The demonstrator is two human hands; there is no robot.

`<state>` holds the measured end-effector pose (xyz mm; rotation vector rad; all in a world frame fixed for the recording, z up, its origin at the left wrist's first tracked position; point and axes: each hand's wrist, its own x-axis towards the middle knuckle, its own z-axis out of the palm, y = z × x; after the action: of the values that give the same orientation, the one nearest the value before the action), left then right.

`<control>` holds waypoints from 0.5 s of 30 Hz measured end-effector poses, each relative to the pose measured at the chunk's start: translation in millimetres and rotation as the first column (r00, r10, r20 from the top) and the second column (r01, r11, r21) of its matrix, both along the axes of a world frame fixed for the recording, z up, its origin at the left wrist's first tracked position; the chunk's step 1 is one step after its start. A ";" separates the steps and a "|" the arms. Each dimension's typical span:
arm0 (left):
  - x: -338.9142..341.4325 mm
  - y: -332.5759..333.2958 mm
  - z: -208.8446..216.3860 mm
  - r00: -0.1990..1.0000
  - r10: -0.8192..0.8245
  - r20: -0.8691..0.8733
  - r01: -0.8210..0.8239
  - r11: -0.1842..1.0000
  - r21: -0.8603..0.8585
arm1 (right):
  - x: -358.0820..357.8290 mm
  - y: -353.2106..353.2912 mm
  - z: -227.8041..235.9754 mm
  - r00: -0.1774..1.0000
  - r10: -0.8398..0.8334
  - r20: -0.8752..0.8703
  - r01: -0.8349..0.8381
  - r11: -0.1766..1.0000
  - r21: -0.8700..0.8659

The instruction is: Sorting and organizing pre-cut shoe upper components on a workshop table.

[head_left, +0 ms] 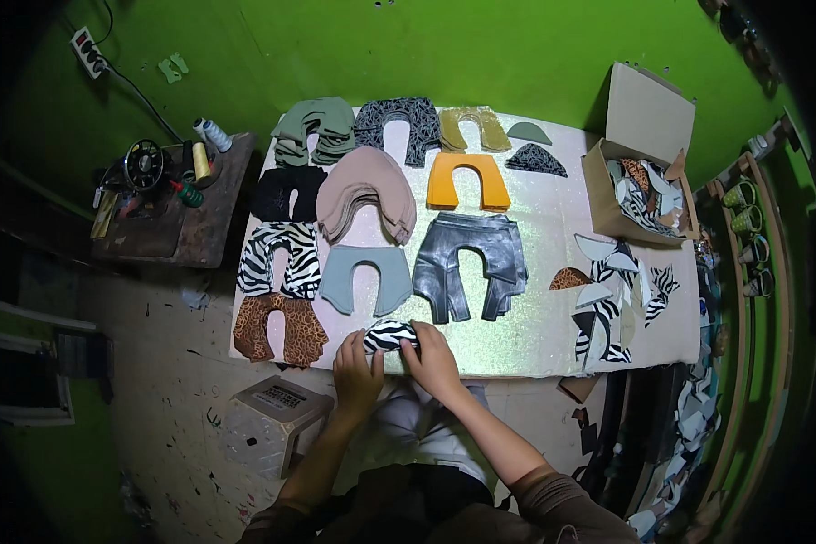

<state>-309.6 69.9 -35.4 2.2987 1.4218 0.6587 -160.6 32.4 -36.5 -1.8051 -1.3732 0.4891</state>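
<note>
At the table's near edge I hold a small stack of zebra-print cut pieces. My left hand is closed at its left end, and my right hand grips the right end. Just beyond lie grey-blue U-shaped pieces, with shiny black U-shaped pieces to their right. Left of my hands is a leopard-print U-shaped stack, and above it a zebra-print U-shaped stack. How many pieces I hold cannot be made out.
Further U-shaped stacks in pink, orange and green lie farther back. Half-round offcuts are scattered at the right, before a cardboard box of scraps. A sewing machine table stands left; a carton sits below.
</note>
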 end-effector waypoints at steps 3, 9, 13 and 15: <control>-1.5 3.7 -8.0 0.994 0.047 0.100 -0.041 0.998 -0.056 | -10.9 2.3 -3.7 0.996 -0.025 0.090 0.028 0.999 -0.029; -4.9 18.8 -12.2 0.990 -0.057 0.125 0.071 0.992 -0.107 | -8.1 10.7 0.0 0.999 0.042 0.021 -0.036 0.974 -0.224; -19.2 30.2 -26.0 0.980 -0.135 0.146 0.160 0.970 -0.181 | 6.1 10.6 -0.6 0.987 0.156 -0.025 -0.158 0.959 -0.235; -25.0 36.1 -28.4 0.972 -0.187 0.140 0.218 0.943 -0.253 | 13.5 11.9 4.5 0.975 0.218 -0.052 -0.224 0.942 -0.249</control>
<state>-334.6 106.0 -63.8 2.1218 1.1263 0.4942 -147.1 44.3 -32.0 -1.8452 -1.5638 0.8366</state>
